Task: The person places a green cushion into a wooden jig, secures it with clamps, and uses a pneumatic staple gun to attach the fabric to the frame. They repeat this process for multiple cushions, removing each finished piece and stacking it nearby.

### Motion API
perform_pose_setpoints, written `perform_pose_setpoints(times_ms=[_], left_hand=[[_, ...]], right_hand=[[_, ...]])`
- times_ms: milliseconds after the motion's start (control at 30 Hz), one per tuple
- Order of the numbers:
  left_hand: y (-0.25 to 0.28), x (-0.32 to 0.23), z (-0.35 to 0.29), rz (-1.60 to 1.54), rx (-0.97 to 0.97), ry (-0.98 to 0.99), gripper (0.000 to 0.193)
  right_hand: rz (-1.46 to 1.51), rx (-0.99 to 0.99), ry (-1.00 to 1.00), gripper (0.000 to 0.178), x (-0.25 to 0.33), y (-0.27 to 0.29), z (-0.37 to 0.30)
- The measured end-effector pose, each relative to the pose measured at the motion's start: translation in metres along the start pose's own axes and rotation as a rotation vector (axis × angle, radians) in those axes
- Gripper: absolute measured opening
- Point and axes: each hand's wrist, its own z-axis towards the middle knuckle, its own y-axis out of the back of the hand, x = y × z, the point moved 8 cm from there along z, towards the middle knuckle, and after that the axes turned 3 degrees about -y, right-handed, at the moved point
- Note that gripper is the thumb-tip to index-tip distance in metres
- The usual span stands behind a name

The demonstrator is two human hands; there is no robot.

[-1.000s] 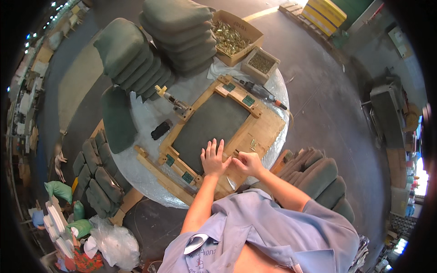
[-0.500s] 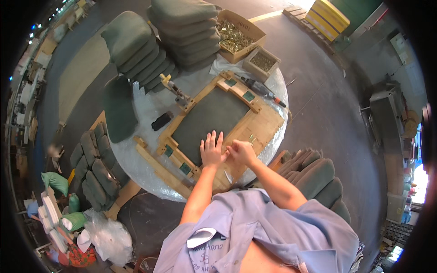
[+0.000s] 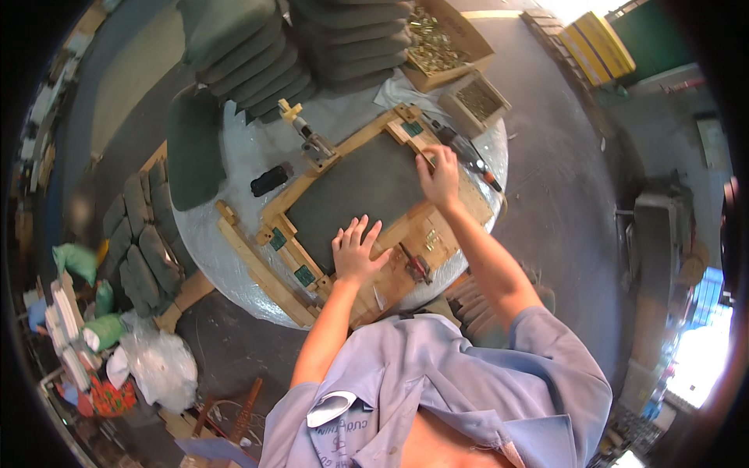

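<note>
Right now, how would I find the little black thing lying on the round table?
Start at the round grey table in the middle, where a wooden frame holds a dark panel. Look on the bare tabletop beside the frame's far left edge, away from both hands. The black block lies there alone, the only small dark thing off the frame.

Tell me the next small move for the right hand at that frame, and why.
Probably press down on the far rail: the right hand rests at the wooden frame's far edge beside the dark panel, while the left hand lies flat, steadying the near edge.
</note>
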Motion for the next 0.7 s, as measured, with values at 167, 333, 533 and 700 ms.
perform_pose_setpoints(times_ms=[167, 333, 533, 700], left_hand=[[0.079, 0.101, 0.017, -0.411, -0.391, 0.313, 0.04], [0.078, 0.173, 0.045, 0.064, -0.197, 0.361, 0.058], [0.058, 0.174, 0.049, 0.177, 0.001, 0.426, 0.062], [0.055, 0.176, 0.047, 0.166, -0.023, 0.446, 0.065]], right_hand=[[-0.032, 0.195, 0.399, 0.032, 0.023, -0.075, 0.109], [-0.079, 0.605, 0.516, 0.033, 0.033, -0.147, 0.117], [-0.178, 0.613, 0.605, 0.023, 0.037, -0.159, 0.106], [-0.197, 0.614, 0.616, 0.02, 0.046, -0.162, 0.109]])
